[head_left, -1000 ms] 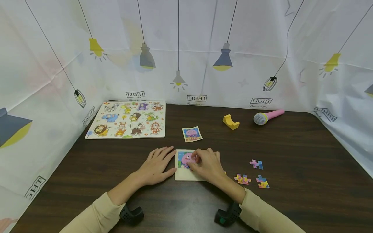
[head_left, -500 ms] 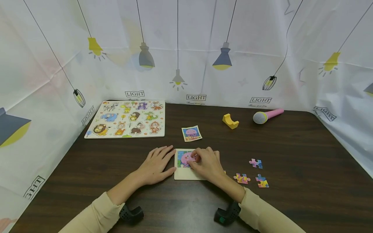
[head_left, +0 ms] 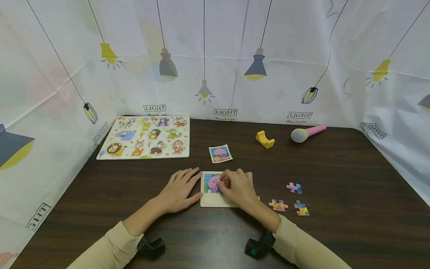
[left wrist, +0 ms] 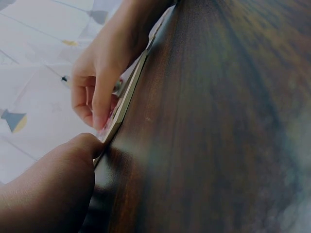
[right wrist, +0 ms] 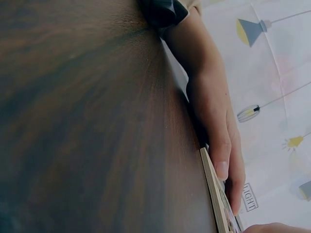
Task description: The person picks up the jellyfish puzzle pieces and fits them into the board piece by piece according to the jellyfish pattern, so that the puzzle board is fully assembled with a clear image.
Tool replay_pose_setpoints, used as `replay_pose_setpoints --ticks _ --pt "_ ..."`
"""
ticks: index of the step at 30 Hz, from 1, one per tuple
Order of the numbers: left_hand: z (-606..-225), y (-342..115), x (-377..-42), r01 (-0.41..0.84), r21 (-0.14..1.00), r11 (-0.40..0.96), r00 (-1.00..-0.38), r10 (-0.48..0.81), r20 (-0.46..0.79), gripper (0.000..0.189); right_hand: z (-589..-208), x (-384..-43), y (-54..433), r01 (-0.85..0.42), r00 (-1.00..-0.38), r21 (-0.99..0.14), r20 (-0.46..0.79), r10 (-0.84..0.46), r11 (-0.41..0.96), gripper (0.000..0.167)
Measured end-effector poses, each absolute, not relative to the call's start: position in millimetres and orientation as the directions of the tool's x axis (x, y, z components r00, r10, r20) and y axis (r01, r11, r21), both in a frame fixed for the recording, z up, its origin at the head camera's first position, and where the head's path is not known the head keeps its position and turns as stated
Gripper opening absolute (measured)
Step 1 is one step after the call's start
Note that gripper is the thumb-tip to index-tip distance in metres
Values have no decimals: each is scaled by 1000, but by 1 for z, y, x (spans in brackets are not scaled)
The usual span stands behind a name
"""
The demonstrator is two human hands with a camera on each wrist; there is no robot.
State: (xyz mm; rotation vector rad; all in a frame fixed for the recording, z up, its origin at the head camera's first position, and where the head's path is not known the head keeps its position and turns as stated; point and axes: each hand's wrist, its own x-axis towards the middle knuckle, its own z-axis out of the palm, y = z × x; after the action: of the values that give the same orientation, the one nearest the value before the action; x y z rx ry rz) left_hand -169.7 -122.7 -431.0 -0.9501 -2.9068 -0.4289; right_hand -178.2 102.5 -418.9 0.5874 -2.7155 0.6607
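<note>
A small cream puzzle board [head_left: 215, 201] lies on the table, with a partly filled pink octopus picture [head_left: 212, 183] along its far side. My left hand [head_left: 178, 190] rests palm down beside it, fingers spread, thumb and index finger at the board's left edge. Over the picture my right hand [head_left: 240, 188] pinches a puzzle piece with thumb and index finger, right at the board's surface. That piece is mostly hidden by the fingers. In the left wrist view, the right fingers [left wrist: 99, 119] bend down onto the board. Loose jigsaw pieces [head_left: 278, 205] lie right of the right wrist.
Behind the board lies a small octopus picture card [head_left: 220, 153]. A large animal puzzle board [head_left: 144, 138] is at back left. A yellow curved block [head_left: 265, 139] and a pink toy microphone [head_left: 308, 133] are at back right. A printed cloth [head_left: 221, 45] hangs behind the table.
My right thumb has drawn up slightly toward the index finger, uncovering a little more of the picture below it. My left hand stays at the board's edge.
</note>
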Motion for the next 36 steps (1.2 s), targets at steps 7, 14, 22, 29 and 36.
replay_pose_setpoints --ticks 7,14,22,29,36 --pt "-431 -123 -170 591 238 771 -806 575 139 64 -419 -179 100 -424 -882 -323 360 -304 846 24" --pt "-432 -122 -170 590 233 773 -807 572 145 64 -418 -179 101 -414 -885 -296 351 -305 861 29" --pt "-433 -123 -171 597 233 768 -802 576 159 65 -418 -179 101 -412 -887 -303 350 -302 859 28" --pt "-431 -123 -170 595 232 770 -804 578 142 65 -414 -178 103 -451 -863 -310 391 -320 837 26" --pt "-432 -123 -170 592 237 770 -805 577 136 65 -405 -175 112 -498 -831 -303 435 -347 813 21"
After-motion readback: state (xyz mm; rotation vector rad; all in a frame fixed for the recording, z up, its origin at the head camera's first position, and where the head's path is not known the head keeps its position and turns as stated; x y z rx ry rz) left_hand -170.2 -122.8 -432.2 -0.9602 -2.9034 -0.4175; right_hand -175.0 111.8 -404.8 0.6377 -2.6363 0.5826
